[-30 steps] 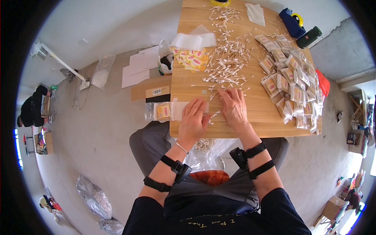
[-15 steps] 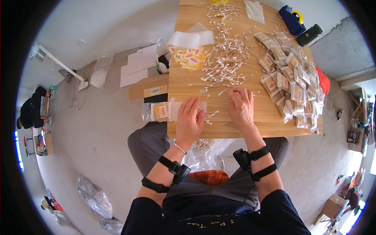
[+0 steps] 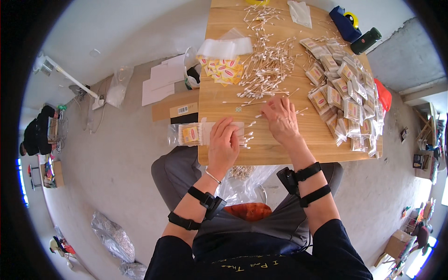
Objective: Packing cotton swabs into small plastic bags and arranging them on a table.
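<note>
Swab tips of a small row of cotton swabs [image 3: 248, 139] stick out to the right of my left hand [image 3: 224, 145]. My left fingers are curled together over these swabs and a white translucent sleeve [image 3: 210, 131]; my palm hides much of both. Beside it on the left, a clear bag packed with cotton swabs and a yellow label [image 3: 190, 134] overhangs the table's left edge. My right hand [image 3: 281, 122] is at the near end of the loose swab pile [image 3: 270, 65], fingertips pinched down at a single swab [image 3: 258, 116].
Filled swab packets [image 3: 347, 93] are heaped on the right of the wooden table [image 3: 261, 151]. Yellow labels [image 3: 221, 70] and empty clear bags [image 3: 226, 48] lie at the left. A tape dispenser [image 3: 346, 24] and dark green cylinder [image 3: 366, 41] stand far right. An open plastic bag of swabs [image 3: 242, 171] lies over my lap.
My right hand has shifted slightly left, its fingertips now at a swab. My left fingers have drawn in a little, and a swab formerly slanting up by them now lies nearer the row.
</note>
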`<control>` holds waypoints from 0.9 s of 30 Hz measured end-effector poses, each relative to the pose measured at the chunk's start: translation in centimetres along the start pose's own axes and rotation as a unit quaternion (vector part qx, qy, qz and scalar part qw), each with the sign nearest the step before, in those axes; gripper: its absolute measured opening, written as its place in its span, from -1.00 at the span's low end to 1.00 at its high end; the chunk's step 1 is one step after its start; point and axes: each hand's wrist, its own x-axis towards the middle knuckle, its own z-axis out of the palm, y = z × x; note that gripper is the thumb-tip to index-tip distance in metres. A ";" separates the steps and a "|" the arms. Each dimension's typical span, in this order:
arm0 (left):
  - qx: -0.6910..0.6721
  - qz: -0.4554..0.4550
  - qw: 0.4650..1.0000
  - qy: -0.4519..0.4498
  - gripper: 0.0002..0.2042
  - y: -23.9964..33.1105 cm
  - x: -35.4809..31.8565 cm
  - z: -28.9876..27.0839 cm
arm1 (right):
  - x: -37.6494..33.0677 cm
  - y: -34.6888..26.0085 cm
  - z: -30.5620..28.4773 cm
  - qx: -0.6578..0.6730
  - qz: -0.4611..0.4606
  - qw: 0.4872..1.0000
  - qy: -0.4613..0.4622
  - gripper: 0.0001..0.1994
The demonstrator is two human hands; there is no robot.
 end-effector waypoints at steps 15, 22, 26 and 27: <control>0.035 0.077 0.993 -0.077 -0.70 0.3 -0.1 -0.2 | -2.7 -1.6 -0.1 0.212 0.052 0.971 0.101 -0.91; 0.035 0.084 0.993 -0.077 -0.77 0.0 -0.2 -0.2 | -9.4 -5.7 -1.0 0.202 -0.047 0.978 0.000 -0.86; 0.032 0.086 0.993 -0.078 -0.78 0.0 -0.2 -0.2 | -8.9 -5.7 -1.7 0.205 -0.083 0.975 -0.015 -0.88; 0.035 0.084 0.993 -0.078 -0.78 0.0 -0.3 -0.3 | -8.5 -5.0 -1.4 0.205 -0.083 0.975 -0.014 -0.88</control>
